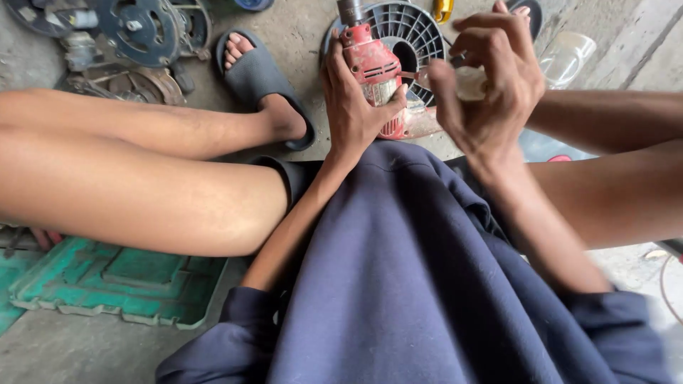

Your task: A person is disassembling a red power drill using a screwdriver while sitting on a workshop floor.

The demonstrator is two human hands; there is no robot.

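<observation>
My left hand [350,99] grips the body of a worn red power drill [375,67], held upright between my knees with its metal chuck at the top edge. My right hand [491,85] is closed on a thin tool with a clear handle [471,82], whose metal shaft [410,74] touches the drill's side. Part of that handle is hidden by my fingers. My dark blue shirt fills the lower half of the view.
A grey slotted fan cover [413,28] lies on the concrete floor behind the drill. Dark metal pulleys and machine parts [135,35] sit at the top left. A green plastic tray [121,284] lies under my left leg. My left foot wears a dark slide sandal [260,75].
</observation>
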